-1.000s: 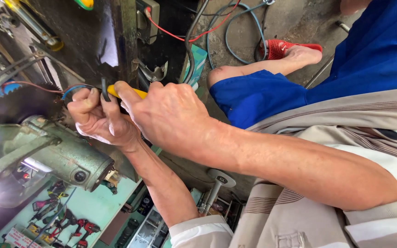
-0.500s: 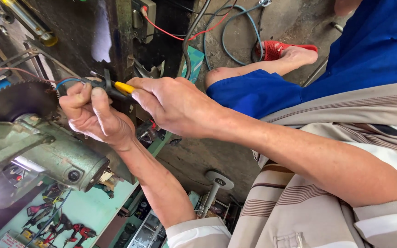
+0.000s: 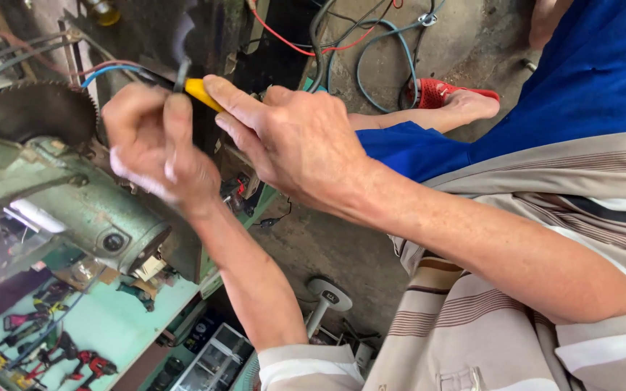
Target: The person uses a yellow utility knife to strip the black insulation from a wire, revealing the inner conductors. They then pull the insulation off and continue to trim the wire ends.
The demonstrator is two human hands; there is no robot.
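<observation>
Yellow-handled tool (image 3: 201,91) in right hand (image 3: 295,141).

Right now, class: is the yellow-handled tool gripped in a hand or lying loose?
Gripped. The right hand pinches the yellow-handled tool between thumb and fingers; the left hand closes round its dark front end.

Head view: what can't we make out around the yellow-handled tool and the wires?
- Yellow-handled tool: its working end is hidden behind the left hand; the tool type is unclear.
- Blue and red wires: their ends are covered by the left hand's fingers.
- Left hand: motion-blurred, so the grip is unclear.
- Right hand: its palm hides the rest of the handle.
- Saw blade: partly hidden by the green housing.
</observation>
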